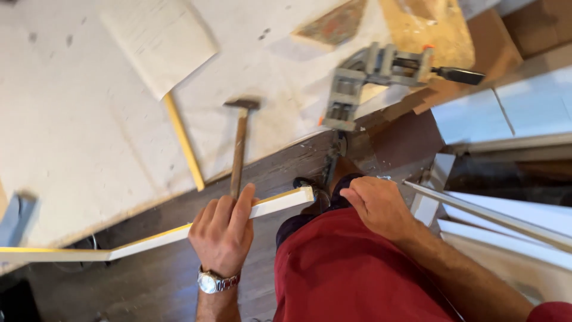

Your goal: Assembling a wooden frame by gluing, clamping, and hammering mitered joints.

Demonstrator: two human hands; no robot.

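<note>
- The left hand [223, 235], low in the centre of the frame with a metal wristwatch [212, 281] on its wrist, has its fingers curled around a long white moulding strip [179, 234] with a yellow top edge; the thumb sticks up along the near side.
- The strip runs from the left edge of the frame, slightly upward to the right, and ends in a cut end [305, 194] just left of centre, above the person's red shirt [351, 274].
- The right hand [378, 206], right of centre, lies loosely curled with the knuckles up; whether it has hold of anything cannot be told.
- A hammer [239, 143] with a wooden handle lies on the pale workboard [71, 131], head toward the top, its handle end just above the left hand.
- A thin yellow stick [185, 142] lies left of the hammer, its upper end under a sheet of paper [158, 39] at upper left.
- A grey metal corner clamp [369, 74] sits at upper right on the board's edge.
- More white strips [494, 217] lean in at the right.
</note>
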